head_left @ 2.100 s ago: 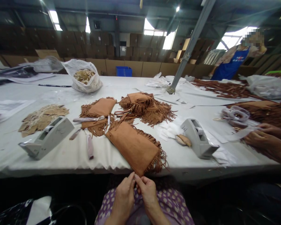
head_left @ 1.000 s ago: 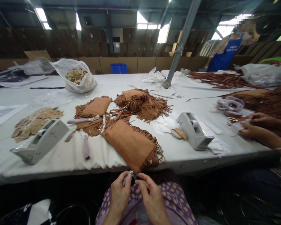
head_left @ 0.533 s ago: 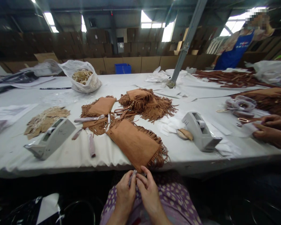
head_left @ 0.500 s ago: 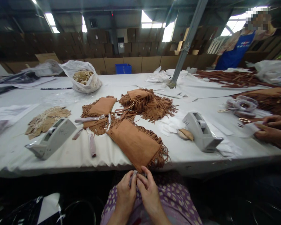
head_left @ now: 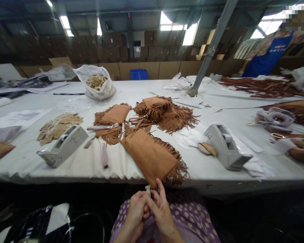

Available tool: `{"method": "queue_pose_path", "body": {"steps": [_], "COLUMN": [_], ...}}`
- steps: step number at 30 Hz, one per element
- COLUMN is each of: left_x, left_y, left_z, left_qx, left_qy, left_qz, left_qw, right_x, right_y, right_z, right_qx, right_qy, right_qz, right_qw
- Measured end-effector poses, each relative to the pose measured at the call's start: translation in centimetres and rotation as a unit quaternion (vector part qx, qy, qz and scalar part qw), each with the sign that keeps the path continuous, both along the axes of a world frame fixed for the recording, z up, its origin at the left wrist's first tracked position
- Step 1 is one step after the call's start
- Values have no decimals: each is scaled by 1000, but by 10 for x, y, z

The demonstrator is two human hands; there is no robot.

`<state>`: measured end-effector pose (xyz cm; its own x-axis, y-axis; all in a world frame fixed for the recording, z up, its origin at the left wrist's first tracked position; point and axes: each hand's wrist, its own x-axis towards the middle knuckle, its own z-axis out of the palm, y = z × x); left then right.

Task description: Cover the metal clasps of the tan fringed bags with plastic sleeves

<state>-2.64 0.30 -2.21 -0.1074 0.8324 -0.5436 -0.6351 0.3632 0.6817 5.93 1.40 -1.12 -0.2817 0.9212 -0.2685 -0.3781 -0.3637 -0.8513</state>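
Observation:
A tan suede pouch with fringe (head_left: pixel 152 155) lies slanted, its near corner reaching the table's front edge. Just below that corner, my left hand (head_left: pixel 136 211) and my right hand (head_left: pixel 162 209) meet over my lap. Between their fingertips shows a small whitish wrapped piece (head_left: pixel 148 190); what is inside the wrapping cannot be made out. My left fingers are curled closed. My right thumb presses in beside them, while a right finger extends up to the pouch corner. Behind lie another fringed pouch (head_left: pixel 116 114) and a fringed heap (head_left: pixel 167 113). Wrapped strips (head_left: pixel 104 157) rest to the left.
Grey tape dispensers stand at left (head_left: pixel 63 145) and right (head_left: pixel 226 146). Tan pieces (head_left: pixel 59 126) are piled on the left, with a plastic bag (head_left: pixel 101 91) of similar pieces behind. A slanted metal post (head_left: pixel 207 54) rises at the back. Another person's hand (head_left: pixel 302 150) is at far right.
My view has turned slightly left, so the table's contents sit farther right. My left fingers have curled in more around the wrapped piece. Both hands stay at the pouch corner.

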Motion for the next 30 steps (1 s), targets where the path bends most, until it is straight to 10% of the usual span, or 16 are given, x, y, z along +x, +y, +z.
{"method": "queue_pose_path", "body": {"steps": [7,13,22,27,30], "left_x": [-5,1,-5,-24,-42], "left_y": [4,9,-20,-45,-48], "left_z": [12,19,17,-9,-13], "left_qx": [-44,-3,33,8,0], "left_qy": [-317,-362,-68,100,193], "left_qz": [-34,-50,-159,-241,-248], "left_qw": [947,931,984,965,949], "right_x": [-3,-3,1,50,89], "right_y": [18,38,43,44,65], "right_z": [18,18,10,22,39], "right_qx": [-73,-133,-74,31,86], "right_qy": [57,66,23,-179,-296], "right_qz": [-39,-65,-18,139,87], "right_qw": [995,987,997,973,947]}}
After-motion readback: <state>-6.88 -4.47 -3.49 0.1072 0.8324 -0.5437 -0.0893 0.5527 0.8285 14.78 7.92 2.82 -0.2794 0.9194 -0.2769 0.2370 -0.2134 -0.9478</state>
